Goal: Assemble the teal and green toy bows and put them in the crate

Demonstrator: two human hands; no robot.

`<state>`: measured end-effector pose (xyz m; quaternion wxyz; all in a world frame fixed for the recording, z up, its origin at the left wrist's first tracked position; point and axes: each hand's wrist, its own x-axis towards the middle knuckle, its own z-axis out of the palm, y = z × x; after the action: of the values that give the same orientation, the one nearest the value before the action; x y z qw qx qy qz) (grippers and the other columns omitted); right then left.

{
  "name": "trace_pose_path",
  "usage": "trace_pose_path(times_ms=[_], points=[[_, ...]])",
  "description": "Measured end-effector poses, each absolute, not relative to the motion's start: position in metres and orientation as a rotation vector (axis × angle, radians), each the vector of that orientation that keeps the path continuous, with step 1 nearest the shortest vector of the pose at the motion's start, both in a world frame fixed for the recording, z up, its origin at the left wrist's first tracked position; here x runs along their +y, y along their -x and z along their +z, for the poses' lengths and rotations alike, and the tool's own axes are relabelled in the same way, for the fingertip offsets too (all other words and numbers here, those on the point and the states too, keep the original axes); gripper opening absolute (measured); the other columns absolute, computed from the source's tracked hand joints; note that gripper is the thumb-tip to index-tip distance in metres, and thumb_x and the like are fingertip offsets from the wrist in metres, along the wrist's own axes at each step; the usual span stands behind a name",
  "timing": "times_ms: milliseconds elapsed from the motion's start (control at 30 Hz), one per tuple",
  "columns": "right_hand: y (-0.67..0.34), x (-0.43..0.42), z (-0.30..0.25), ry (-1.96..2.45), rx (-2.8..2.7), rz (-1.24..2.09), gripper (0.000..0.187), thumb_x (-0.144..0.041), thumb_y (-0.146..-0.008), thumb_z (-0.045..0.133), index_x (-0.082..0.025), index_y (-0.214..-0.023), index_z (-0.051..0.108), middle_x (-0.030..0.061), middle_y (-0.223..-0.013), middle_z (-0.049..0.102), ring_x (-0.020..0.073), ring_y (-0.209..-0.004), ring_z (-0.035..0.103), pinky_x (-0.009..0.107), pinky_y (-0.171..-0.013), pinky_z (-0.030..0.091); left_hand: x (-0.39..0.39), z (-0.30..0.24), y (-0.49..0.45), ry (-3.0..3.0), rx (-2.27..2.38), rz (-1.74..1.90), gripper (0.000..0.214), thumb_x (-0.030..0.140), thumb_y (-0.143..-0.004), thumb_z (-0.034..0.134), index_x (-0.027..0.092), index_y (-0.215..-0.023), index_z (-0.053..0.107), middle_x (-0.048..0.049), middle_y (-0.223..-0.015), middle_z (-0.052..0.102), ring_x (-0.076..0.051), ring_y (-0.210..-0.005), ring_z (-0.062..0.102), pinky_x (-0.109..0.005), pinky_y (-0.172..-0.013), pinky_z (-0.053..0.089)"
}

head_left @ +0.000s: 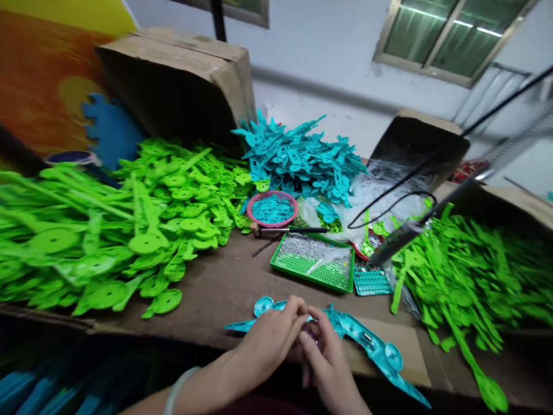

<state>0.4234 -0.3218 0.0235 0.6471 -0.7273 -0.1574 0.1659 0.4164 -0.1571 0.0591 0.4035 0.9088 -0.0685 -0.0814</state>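
Note:
My left hand (270, 340) and my right hand (324, 354) meet at the near edge of the table, fingers curled together over the middle of a long teal plastic part (371, 346). The part lies across the table edge, with round discs at both ends. Something small and dark sits between my fingertips, too hidden to name. A pale bangle is on my left wrist.
Green plastic parts lie heaped at left (121, 230) and at right (470, 276). Behind are a teal heap (298, 155), a pink bowl (272, 208) of teal discs, a green tray (313, 262) of small silvery pieces, a hanging tool (397, 242) on a cable and cardboard boxes (181, 80).

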Motion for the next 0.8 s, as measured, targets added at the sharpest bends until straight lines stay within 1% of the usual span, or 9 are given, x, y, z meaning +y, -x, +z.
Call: trace_pose_path(times_ms=[67,133,233,367,433,533,633,700,800], points=[[-0.424,-0.325,0.029,1.713,-0.413,0.336,0.031,-0.042,-0.099,0.050,-0.021,-0.117,0.065,0.0062,-0.098,0.072,0.0193,-0.086,0.068,0.029,-0.077,0.055,-0.161,0.050,-0.413,-2.275,-0.130,-0.136,0.021,0.034,-0.100,0.030,0.022,-0.098,0.048,-0.0033,-0.075,0.065,-0.022,-0.066,0.064,-0.030,-0.058,0.040],[-0.427,-0.328,0.034,1.846,-0.559,0.233,0.023,-0.034,-0.099,0.050,-0.021,-0.105,0.068,0.0053,-0.093,0.072,0.0192,-0.088,0.067,0.028,-0.080,0.051,-0.163,0.043,-0.410,-2.180,-0.127,-0.108,0.022,0.038,-0.100,0.030,0.023,-0.097,0.046,0.0016,-0.065,0.058,-0.019,-0.059,0.059,-0.029,-0.056,0.038],[-0.435,-0.331,0.031,2.067,-0.798,0.050,0.024,-0.026,-0.100,0.044,-0.020,-0.097,0.067,0.0066,-0.090,0.070,0.0191,-0.083,0.066,0.027,-0.074,0.047,-0.164,0.033,-0.411,-2.008,-0.057,-0.083,0.024,0.043,-0.100,0.030,0.024,-0.097,0.044,0.0075,-0.056,0.044,-0.017,-0.052,0.052,-0.026,-0.052,0.037],[-0.441,-0.325,0.012,2.306,-0.937,-0.094,0.027,-0.023,-0.101,0.040,-0.019,-0.085,0.061,0.0047,-0.079,0.066,0.0164,-0.068,0.060,0.025,-0.061,0.038,-0.166,0.012,-0.413,-2.016,0.059,0.070,0.025,0.044,-0.096,0.033,0.023,-0.095,0.046,0.0064,-0.054,0.047,-0.019,-0.051,0.054,-0.029,-0.053,0.040],[-0.442,-0.321,0.004,2.249,-0.873,-0.080,0.026,-0.024,-0.100,0.043,-0.020,-0.080,0.059,0.0027,-0.076,0.064,0.0152,-0.067,0.058,0.024,-0.060,0.037,-0.168,0.002,-0.408,-2.048,0.101,0.153,0.028,0.044,-0.095,0.033,0.022,-0.100,0.049,0.0022,-0.059,0.056,-0.022,-0.054,0.059,-0.032,-0.056,0.044],[-0.447,-0.320,-0.007,2.048,-0.629,-0.105,0.028,-0.031,-0.099,0.048,-0.020,-0.075,0.057,-0.0009,-0.066,0.060,0.0137,-0.060,0.056,0.022,-0.057,0.038,-0.162,-0.004,-0.391,-2.073,0.143,0.332,0.034,0.047,-0.097,0.033,0.022,-0.112,0.050,-0.0050,-0.076,0.069,-0.025,-0.066,0.068,-0.035,-0.063,0.050],[-0.452,-0.326,-0.012,1.961,-0.515,-0.169,0.032,-0.039,-0.100,0.045,-0.019,-0.079,0.059,-0.0016,-0.062,0.058,0.0138,-0.054,0.055,0.023,-0.053,0.041,-0.132,0.015,-0.374,-2.158,0.066,0.588,0.037,0.051,-0.098,0.038,0.023,-0.119,0.052,-0.0046,-0.088,0.073,-0.023,-0.073,0.071,-0.032,-0.069,0.053],[-0.452,-0.332,-0.016,1.968,-0.566,-0.218,0.030,-0.040,-0.100,0.047,-0.019,-0.084,0.063,0.0021,-0.072,0.065,0.0167,-0.066,0.061,0.026,-0.064,0.048,-0.093,0.046,-0.370,-2.304,0.058,0.752,0.037,0.053,-0.098,0.042,0.023,-0.115,0.057,-0.0036,-0.086,0.072,-0.022,-0.074,0.071,-0.030,-0.071,0.054],[-0.447,-0.343,-0.025,2.014,-0.744,-0.402,0.025,-0.037,-0.098,0.052,-0.022,-0.086,0.069,0.0034,-0.079,0.070,0.0193,-0.075,0.065,0.033,-0.082,0.050,-0.008,0.112,-0.375,-2.717,0.407,0.707,0.036,0.045,-0.098,0.045,0.018,-0.113,0.062,-0.0098,-0.104,0.072,-0.028,-0.091,0.070,-0.036,-0.081,0.053]])
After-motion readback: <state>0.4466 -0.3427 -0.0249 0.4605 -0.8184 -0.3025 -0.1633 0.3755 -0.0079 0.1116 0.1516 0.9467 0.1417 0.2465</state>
